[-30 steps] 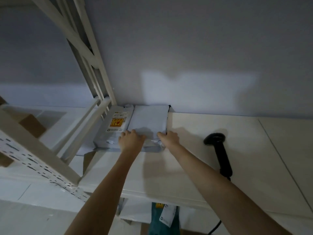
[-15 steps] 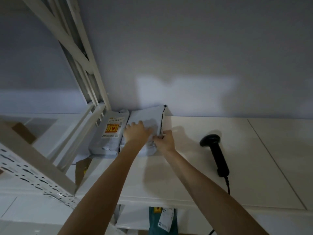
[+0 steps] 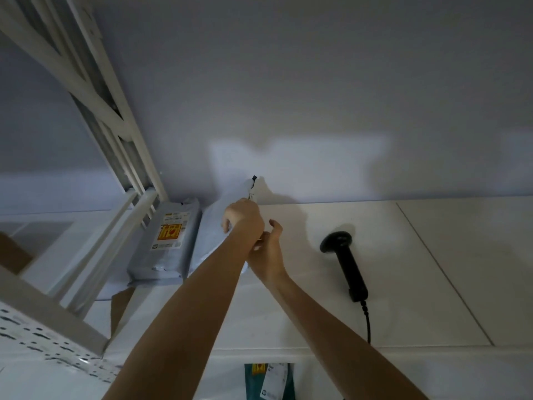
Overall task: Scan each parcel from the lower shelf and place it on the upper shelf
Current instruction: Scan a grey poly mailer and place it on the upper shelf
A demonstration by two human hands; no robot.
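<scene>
Left hand (image 3: pixel 243 216): its fingers (image 3: pixel 226 225) are curling over the upper right edge of the white parcel (image 3: pixel 215 241), pressing down on it; whether the thumb is pinching underneath cannot be told, since the back of the hand is hiding it. Right hand (image 3: pixel 266 255): it is lying just behind the left wrist at the parcel's near right corner. Its thumb is sticking up and free, and the other fingers are tucked toward the corner; a grip there is likely but is not plainly showing.

The white parcel is resting on the upper shelf (image 3: pixel 331 313), its long axis running from the shelf's front edge back toward the wall. Its far end is tipping up against the wall. Its left long side is lying against the grey parcel (image 3: pixel 167 241), which is lying parallel and carrying a yellow-and-red label. The grey parcel in turn is sitting beside the white rack upright (image 3: pixel 135 174).

Judgement: the parcel is lying directly under and ahead of both hands, the left hand nearer its far end, the right nearer its front corner. The coming move is probably a squaring push leftward toward the grey parcel.

The black scanner (image 3: pixel 344 267) is lying on the upper shelf well right of the white parcel, head toward the wall, cable trailing over the front edge. Below the shelf's front edge, a teal parcel (image 3: pixel 268 381) is waiting.
</scene>
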